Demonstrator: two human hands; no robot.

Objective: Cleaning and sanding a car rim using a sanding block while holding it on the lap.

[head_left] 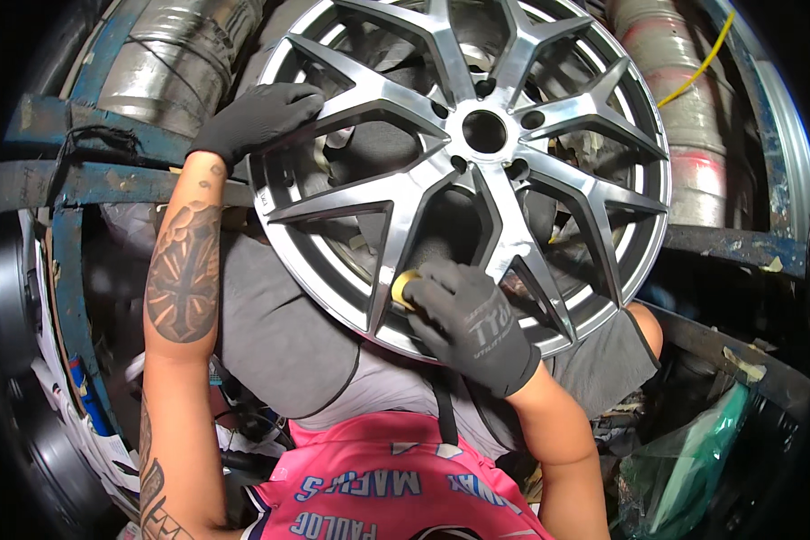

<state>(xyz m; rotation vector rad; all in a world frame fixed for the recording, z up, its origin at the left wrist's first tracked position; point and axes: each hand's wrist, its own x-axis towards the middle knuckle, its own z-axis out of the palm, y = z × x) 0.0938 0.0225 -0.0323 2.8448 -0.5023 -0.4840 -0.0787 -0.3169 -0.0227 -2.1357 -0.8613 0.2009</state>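
Wheel (488, 171) lies face-up over the lap (288, 342). Left hand (261, 119), fingers slightly bent, rests across its upper-left rim, grip unclear; right hand (468, 324), curled closed, holds a yellow pad (403, 289) at its lower-left spoke (400, 234). Its faces appear largely bright; work remaining cannot be determined.

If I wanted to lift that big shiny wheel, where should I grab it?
Probably its outer rim, coming from the left and right with both hands. The wheel is wide and round, so opposite holds should balance it. The left hand is already at the left edge.
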